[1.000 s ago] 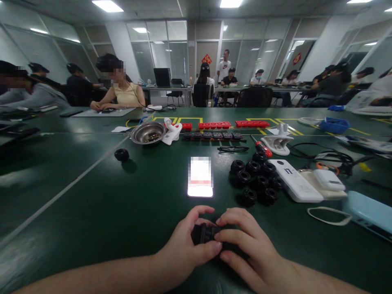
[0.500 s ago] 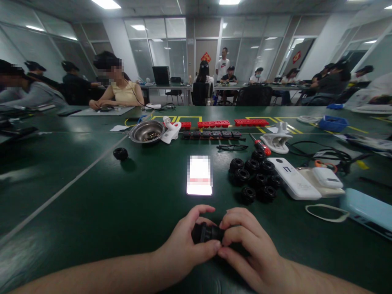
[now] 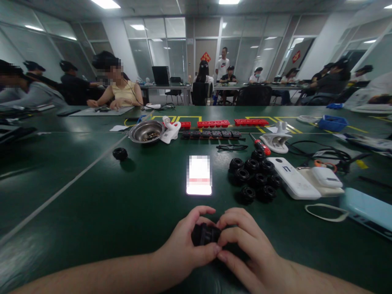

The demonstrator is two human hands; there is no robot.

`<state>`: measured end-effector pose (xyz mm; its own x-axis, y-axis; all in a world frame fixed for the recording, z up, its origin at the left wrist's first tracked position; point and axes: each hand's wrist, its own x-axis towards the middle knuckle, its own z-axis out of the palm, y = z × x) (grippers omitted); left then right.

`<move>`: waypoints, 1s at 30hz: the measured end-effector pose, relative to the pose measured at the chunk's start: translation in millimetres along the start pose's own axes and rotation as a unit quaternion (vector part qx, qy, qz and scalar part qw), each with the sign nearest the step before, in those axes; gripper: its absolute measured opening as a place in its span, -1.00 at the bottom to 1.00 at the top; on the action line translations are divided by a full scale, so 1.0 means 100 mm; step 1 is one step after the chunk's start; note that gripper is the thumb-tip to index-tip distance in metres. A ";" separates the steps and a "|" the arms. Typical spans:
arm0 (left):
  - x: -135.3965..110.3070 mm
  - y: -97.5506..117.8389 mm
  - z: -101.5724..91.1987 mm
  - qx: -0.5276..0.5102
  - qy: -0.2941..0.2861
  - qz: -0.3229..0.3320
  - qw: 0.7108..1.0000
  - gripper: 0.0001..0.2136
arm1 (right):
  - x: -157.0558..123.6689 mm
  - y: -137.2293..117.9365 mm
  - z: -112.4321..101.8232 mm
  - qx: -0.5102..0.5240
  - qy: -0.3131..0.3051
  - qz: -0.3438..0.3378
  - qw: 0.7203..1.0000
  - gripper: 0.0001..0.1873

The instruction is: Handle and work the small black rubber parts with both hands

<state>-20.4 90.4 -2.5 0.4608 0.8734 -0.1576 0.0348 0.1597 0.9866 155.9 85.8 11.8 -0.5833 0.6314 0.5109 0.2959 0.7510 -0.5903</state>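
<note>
Between my hands, just above the near part of the table, is a black threaded plastic fitting with a wider collar on its left part. My left hand wraps round its left side, thumb along the near face and index finger curled above. My right hand pinches the right end with thumb and fingertips, which hide that end. Beyond my right hand lies a cluster of several black round fittings with holes in their tops. One more black fitting sits alone at the left.
A lit phone lies ahead of my hands. Farther back are a metal bowl with small brass-coloured pieces, red strips, a screwdriver and a blue basket. At right lie a white device and cables. A co-worker sits across at left.
My right fingertips have shifted slightly left along the fitting, closer to my left hand. My left hand stays nearly still. The co-worker's hands across the table have moved apart.
</note>
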 end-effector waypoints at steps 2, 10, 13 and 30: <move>0.00 -0.01 0.00 0.006 0.002 -0.001 1.000 -0.51 | 0.01 0.00 0.00 0.001 -0.001 0.008 1.000 -0.81; -0.01 -0.02 0.00 -0.002 0.010 0.016 1.000 -0.53 | -0.01 0.02 0.01 0.002 0.020 0.027 0.999 -0.82; -0.02 -0.01 -0.01 -0.035 0.026 0.012 0.999 -0.51 | -0.01 0.05 0.02 -0.007 0.046 0.063 0.997 -0.66; -0.01 -0.01 -0.02 -0.091 0.045 -0.018 0.995 -0.47 | -0.02 0.06 0.05 -0.074 0.016 0.040 0.996 -0.62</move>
<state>-22.5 90.5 -3.5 0.3806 0.9019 -0.2042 -0.1156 0.2655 0.9572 155.1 88.2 4.7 -0.5292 0.6947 0.4871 0.4501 0.7165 -0.5329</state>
